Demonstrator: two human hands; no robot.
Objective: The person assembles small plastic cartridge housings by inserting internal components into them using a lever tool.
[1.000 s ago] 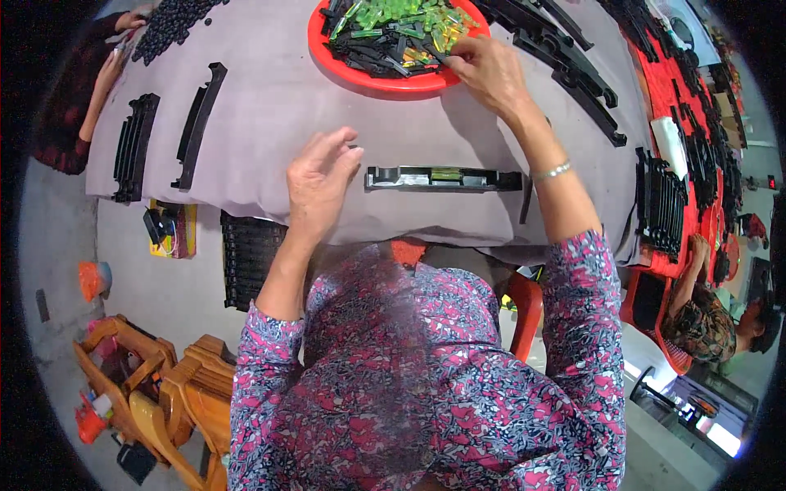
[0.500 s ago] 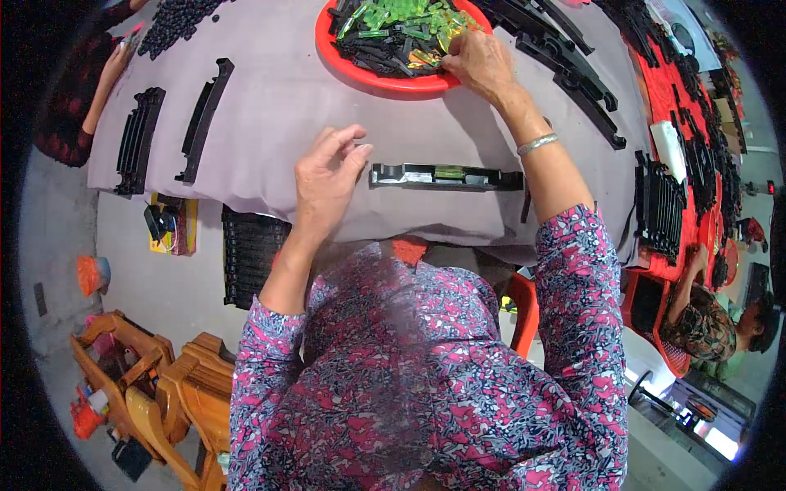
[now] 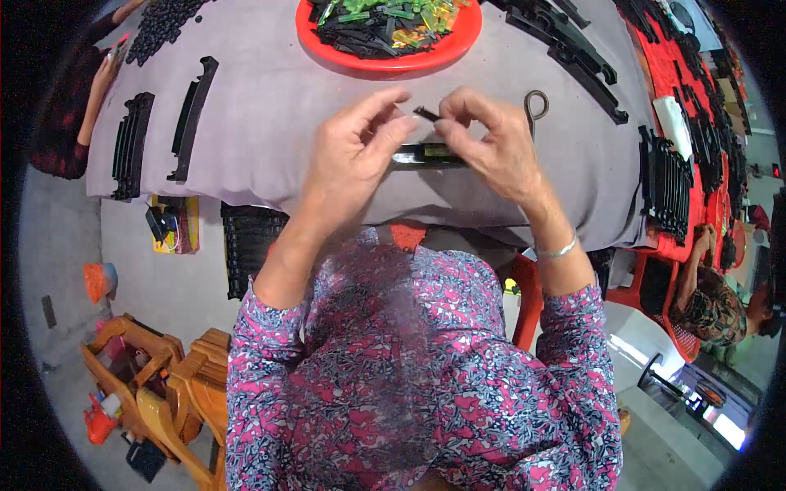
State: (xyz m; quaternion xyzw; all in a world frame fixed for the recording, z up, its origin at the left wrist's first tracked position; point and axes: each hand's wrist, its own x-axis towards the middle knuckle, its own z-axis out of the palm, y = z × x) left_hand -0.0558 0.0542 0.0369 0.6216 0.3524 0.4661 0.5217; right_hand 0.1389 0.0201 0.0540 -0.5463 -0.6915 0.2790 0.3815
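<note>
My right hand pinches a small black plastic piece between thumb and fingers. Facing it, my left hand has its thumb and curled fingers apart, with nothing visible between them. Below both hands a long black plastic housing with a greenish insert lies on the cloth; the hands cover its ends. Beyond them stands a red basin of small black, green and orange-yellow pieces.
A dark metal loop handle lies right of my right hand. Long black parts rest at the left, with others at the right. A heap of black pieces sits far left, near a co-worker's arm. Another person is at the right.
My right hand has come back from the basin with the small black piece, to just above the housing. My left hand has shifted right toward it. The loop handle has come into sight.
</note>
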